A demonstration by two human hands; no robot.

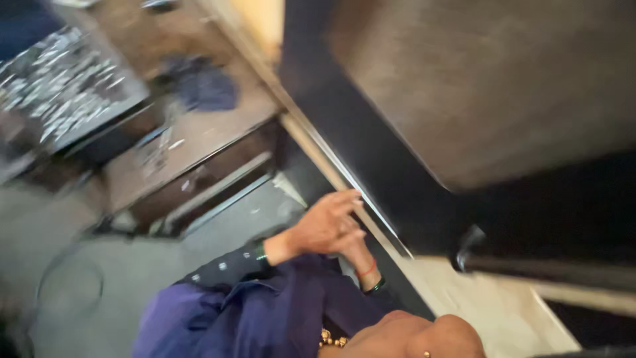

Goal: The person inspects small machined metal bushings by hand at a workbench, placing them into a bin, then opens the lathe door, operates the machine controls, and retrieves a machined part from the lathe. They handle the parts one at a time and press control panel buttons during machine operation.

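The picture is blurred and tilted. My left hand (326, 224) reaches out of a dark dotted sleeve with a green bangle, and its extended fingers rest against the pale edge strip (344, 174) of a large dark door (477, 86). No object shows in it. My right hand is mostly hidden behind the left. Only its wrist (366, 266) shows, with a red thread and a dark bangle. Both hands meet at the same spot on the door's edge. Purple clothing (265, 318) fills the lower middle.
A dark curved handle (467, 244) sits on the door at the lower right. To the left stands a brown wooden cabinet (199, 132) with a dark blue cloth (205, 86) on top. A grey floor (99, 278) lies below.
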